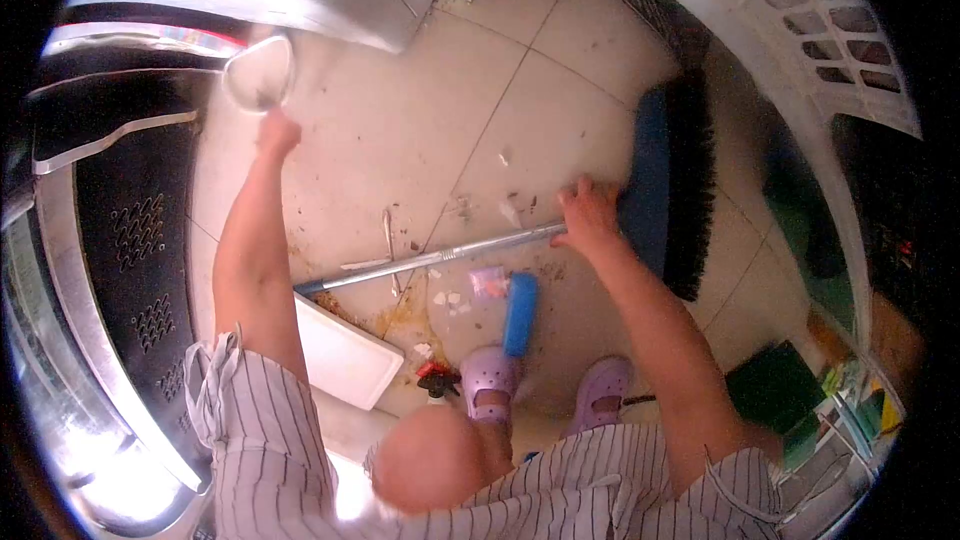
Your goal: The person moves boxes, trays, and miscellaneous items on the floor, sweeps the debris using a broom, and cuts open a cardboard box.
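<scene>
At the upper left, my left hand (279, 132) is closed at the lower edge of a pale oval object with a white rim (233, 80); motion blur hides its exact kind. My right hand (592, 218) is around the metal handle of a broom (650, 165) close to its head, thumb on one side and fingers on the other. The broom's blue head and black bristles lie at the right, and its silver handle slants down left across the dirty floor. Beneath the handle are a small pink packet (489, 283) and a blue oblong object (520, 315).
Scraps and brown stains dot the tiled floor (400, 140). A white rectangular tray (345, 350) and a red and black spray trigger (437, 380) are by my purple clogs (603, 390). Black perforated panels (140, 230) stand left; a white plastic basket (830, 30) is upper right.
</scene>
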`<action>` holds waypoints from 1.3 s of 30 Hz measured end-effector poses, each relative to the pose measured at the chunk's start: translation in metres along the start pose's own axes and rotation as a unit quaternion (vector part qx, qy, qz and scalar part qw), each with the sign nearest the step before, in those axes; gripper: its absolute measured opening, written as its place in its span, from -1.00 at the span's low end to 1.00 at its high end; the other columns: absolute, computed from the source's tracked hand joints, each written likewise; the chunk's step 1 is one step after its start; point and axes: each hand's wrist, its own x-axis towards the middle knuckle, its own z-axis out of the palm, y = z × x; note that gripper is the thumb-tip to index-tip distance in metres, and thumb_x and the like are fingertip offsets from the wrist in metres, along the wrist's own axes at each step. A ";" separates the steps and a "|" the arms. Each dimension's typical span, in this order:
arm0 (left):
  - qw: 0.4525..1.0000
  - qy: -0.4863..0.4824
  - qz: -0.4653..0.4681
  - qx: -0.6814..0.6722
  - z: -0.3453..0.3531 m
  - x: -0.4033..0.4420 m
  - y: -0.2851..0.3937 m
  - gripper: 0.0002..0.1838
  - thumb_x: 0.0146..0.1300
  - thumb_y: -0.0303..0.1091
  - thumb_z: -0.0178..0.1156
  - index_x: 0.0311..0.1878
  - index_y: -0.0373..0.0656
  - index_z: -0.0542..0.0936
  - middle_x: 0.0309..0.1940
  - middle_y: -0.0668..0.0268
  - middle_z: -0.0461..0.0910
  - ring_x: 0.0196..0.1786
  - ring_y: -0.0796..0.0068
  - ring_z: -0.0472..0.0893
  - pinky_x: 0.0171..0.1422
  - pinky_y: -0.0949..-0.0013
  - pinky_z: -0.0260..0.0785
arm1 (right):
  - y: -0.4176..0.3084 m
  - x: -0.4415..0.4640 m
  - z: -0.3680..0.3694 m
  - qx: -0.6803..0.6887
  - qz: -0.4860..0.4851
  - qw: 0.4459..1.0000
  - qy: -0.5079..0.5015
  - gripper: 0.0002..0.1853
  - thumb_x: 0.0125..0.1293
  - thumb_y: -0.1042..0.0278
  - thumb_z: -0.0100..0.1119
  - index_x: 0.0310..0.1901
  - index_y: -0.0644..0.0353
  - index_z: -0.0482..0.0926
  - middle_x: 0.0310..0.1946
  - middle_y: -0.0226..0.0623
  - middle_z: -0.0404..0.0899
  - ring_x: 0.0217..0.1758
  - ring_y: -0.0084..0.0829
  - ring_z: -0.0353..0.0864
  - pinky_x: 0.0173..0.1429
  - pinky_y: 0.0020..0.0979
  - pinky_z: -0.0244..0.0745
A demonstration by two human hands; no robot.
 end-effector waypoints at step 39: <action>0.950 -0.230 0.213 0.008 0.011 -0.241 0.014 -0.64 -0.15 -0.12 0.18 -0.31 -0.16 0.48 -0.35 0.15 0.44 -0.32 0.30 0.46 -0.28 0.34 0.27 | 0.018 -0.024 -0.014 0.022 -0.106 0.983 0.147 -0.61 -0.17 0.05 0.13 -0.31 0.10 0.40 -0.28 -0.24 0.33 -0.17 -0.29 0.32 -0.09 -0.22 0.18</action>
